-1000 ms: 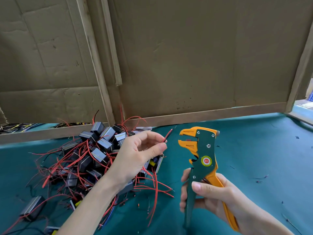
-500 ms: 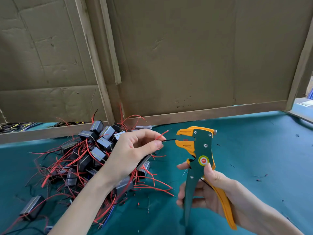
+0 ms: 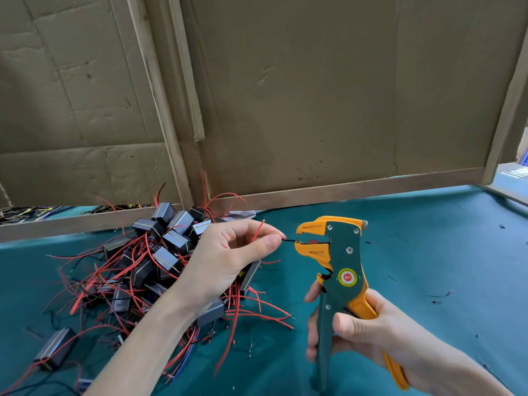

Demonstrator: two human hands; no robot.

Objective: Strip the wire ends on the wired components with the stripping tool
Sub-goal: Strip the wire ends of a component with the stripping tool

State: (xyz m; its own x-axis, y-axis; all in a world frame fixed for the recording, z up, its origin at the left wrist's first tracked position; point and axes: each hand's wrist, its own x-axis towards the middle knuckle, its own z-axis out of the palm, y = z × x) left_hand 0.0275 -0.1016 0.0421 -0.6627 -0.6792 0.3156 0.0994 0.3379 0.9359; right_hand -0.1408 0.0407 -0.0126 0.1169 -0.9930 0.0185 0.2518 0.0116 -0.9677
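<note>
My right hand (image 3: 357, 330) grips the handles of a green and orange stripping tool (image 3: 340, 261), held upright with its orange jaws pointing left. My left hand (image 3: 228, 258) pinches a thin black wire (image 3: 290, 240) between thumb and forefinger, and the wire's end lies between the tool's jaws. A red wire end (image 3: 258, 230) sticks up from the same hand. A dark component (image 3: 250, 274) hangs partly hidden under my left palm. Behind my left hand lies a pile of dark boxy wired components (image 3: 168, 247) tangled in red wires.
All of this sits on a teal mat (image 3: 428, 252). Cardboard walls with wooden battens (image 3: 343, 190) close off the back. One loose component (image 3: 55, 348) lies at the near left. Small wire scraps (image 3: 440, 295) dot the mat on the right.
My left hand moved right and brought the black wire's end into the tool's jaws. My right hand tightened on the handles and the jaws closed down around the wire.
</note>
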